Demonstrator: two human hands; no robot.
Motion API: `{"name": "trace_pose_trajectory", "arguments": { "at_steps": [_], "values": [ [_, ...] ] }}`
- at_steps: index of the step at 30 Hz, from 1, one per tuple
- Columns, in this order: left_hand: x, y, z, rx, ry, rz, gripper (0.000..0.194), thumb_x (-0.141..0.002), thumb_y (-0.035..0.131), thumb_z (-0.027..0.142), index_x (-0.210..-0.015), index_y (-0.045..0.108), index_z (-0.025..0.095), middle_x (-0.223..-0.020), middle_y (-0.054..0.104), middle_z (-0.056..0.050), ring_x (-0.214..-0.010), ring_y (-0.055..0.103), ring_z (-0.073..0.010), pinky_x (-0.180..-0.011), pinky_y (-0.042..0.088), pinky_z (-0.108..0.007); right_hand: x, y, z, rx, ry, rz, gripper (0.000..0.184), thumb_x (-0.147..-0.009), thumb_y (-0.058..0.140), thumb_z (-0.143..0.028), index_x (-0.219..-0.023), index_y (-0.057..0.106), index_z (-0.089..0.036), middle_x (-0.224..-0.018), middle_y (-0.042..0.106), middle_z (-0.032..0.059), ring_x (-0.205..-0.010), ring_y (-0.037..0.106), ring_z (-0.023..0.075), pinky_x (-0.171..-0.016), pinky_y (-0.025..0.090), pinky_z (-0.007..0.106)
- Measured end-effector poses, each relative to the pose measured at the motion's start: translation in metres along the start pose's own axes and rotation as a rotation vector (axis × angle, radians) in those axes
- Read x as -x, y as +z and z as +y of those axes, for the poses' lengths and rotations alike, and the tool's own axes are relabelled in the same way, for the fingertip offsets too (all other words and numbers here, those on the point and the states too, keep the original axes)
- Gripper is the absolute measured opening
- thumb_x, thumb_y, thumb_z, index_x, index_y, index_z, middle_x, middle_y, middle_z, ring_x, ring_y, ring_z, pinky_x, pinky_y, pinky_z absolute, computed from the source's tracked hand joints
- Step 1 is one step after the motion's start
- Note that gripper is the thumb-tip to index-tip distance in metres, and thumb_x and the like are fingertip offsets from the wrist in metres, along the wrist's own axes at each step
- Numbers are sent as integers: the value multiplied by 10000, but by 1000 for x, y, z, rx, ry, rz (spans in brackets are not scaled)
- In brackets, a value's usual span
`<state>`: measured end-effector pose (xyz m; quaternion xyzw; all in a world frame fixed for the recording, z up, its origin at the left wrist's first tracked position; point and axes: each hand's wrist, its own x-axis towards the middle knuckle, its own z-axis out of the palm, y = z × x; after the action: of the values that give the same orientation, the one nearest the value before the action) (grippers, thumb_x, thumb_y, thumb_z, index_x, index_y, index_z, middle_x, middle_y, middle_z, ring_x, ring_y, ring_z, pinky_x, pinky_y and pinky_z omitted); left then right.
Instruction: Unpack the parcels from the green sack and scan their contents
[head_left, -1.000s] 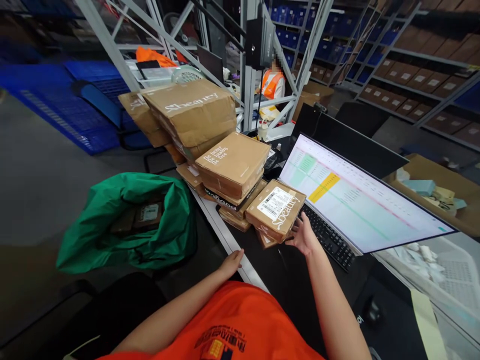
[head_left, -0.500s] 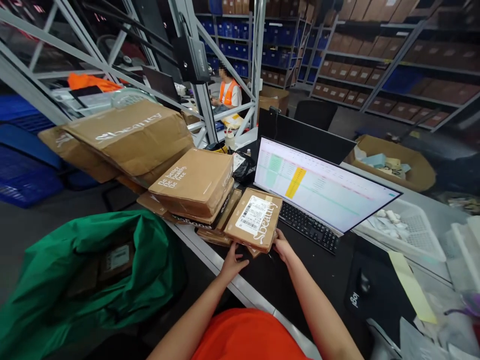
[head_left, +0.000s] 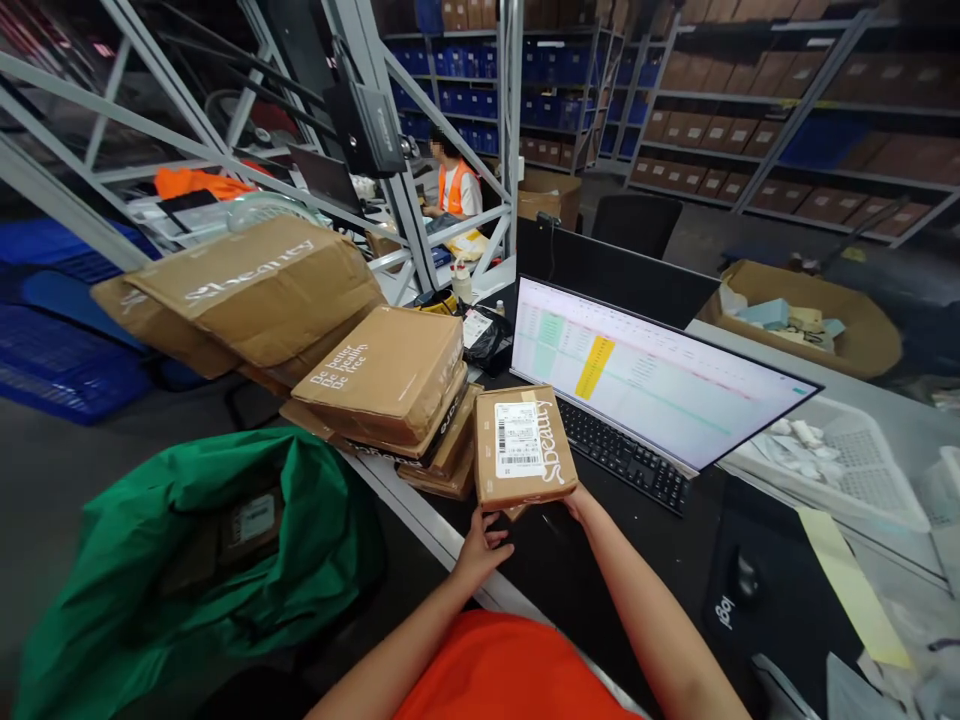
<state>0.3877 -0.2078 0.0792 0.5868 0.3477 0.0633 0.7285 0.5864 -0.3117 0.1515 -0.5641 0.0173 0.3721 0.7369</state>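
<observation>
A small cardboard box (head_left: 491,450) with a white shipping label (head_left: 519,440) and white "beauty" lettering lies label up in front of me. My left hand (head_left: 484,548) is at its near left corner, fingertips at the lower edge, thumb apart. At the near right corner, my right hand (head_left: 582,503) grips the box with its fingers mostly hidden beneath. Some cardboard shows under the near edge; I cannot tell what it belongs to. Just left, a stack of cardboard boxes (head_left: 382,375) has a box printed "Be better Be healthy Be free" on top.
Large brown cartons (head_left: 255,290) lean behind the stack. A green sack (head_left: 315,560) holding parcels is at lower left. Monitor (head_left: 645,370), keyboard (head_left: 626,455) and mouse (head_left: 744,575) occupy the desk's right. A white basket (head_left: 889,470) stands beyond. A co-worker (head_left: 456,190) sits behind the metal frame.
The labelled box has moved slightly right, away from the stack, and turned so its near edge faces me more squarely. Both hands have moved with it.
</observation>
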Motion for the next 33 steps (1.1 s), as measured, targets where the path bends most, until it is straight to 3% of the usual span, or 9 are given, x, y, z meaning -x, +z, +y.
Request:
{"name": "trace_pose_trajectory", "arguments": {
  "at_steps": [3, 8, 13, 16, 19, 23, 25, 29, 33],
  "values": [
    [-6, 0, 4, -8, 7, 50, 1046, -493, 928, 415, -1343, 352, 217, -1301, 561, -193, -1039, 674, -274, -1002, 507, -490, -10, -4, 1, 83, 18, -67, 316, -910, 700, -423, -1073, 694, -153, -1036, 720, 60, -984, 688, 219, -910, 570, 448],
    [-4, -1, 12, -31, -8, 94, 990, -516, 919, 360, -1333, 383, 196, -1200, 608, -159, -988, 684, -254, -926, 546, -439, -35, -1, 6, 194, 45, -126, 348, -671, 845, -453, -875, 735, -194, -904, 761, 65, -954, 707, 292, -970, 532, 514],
    [9, -10, 23, -128, -22, 142, 793, -538, 865, 315, -1234, 508, 183, -1180, 630, -140, -826, 683, -195, -812, 565, -388, -29, -2, 17, 298, -41, -119, 420, -739, 720, -509, -1027, 733, -203, -1085, 756, 88, -1062, 691, 297, -998, 527, 477],
    [26, -27, 35, -202, -13, 154, 589, -551, 821, 422, -1042, 623, 162, -1066, 678, -127, -788, 678, -215, -829, 554, -408, -6, -26, 27, 391, -134, -51, 508, -711, 705, -469, -1144, 698, -204, -1228, 715, 95, -1137, 662, 284, -1010, 519, 430],
    [50, -43, 54, -238, 1, 140, 509, -626, 732, 585, -916, 658, 173, -979, 712, -114, -848, 705, -265, -861, 548, -409, 31, -77, 38, 512, -167, 144, 529, -651, 640, -442, -1112, 690, -188, -1225, 700, 125, -1072, 684, 287, -998, 513, 443],
    [73, -54, 90, -190, -13, 149, 652, -738, 566, 746, -1024, 647, 166, -1051, 725, -126, -910, 728, -275, -886, 569, -404, 92, -156, 51, 655, -172, 457, 493, -598, 543, -458, -962, 701, -164, -1135, 684, 174, -948, 694, 314, -1001, 487, 517],
    [73, -53, 105, -214, 18, 137, 675, -798, 489, 740, -1109, 615, 154, -1121, 715, -144, -961, 725, -266, -931, 565, -402, 118, -184, 56, 748, -180, 559, 494, -603, 509, -467, -935, 702, -157, -1100, 685, 183, -922, 694, 326, -983, 495, 530],
    [71, -43, 114, -572, 133, 67, 506, -927, 337, 490, -1191, 558, 119, -1213, 674, -186, -1020, 712, -250, -956, 558, -398, 150, -199, 65, 975, -239, 627, 495, -691, 462, -485, -968, 707, -155, -1066, 711, 173, -924, 704, 333, -907, 542, 496],
    [92, -42, 95, -666, 127, 112, 392, -843, 542, 295, -1200, 594, 140, -1227, 664, -144, -973, 702, -220, -940, 550, -353, 161, -181, 65, 1117, -341, 638, 448, -790, 471, -484, -1050, 707, -206, -1060, 726, 142, -940, 703, 348, -846, 564, 483]
  ]
}}
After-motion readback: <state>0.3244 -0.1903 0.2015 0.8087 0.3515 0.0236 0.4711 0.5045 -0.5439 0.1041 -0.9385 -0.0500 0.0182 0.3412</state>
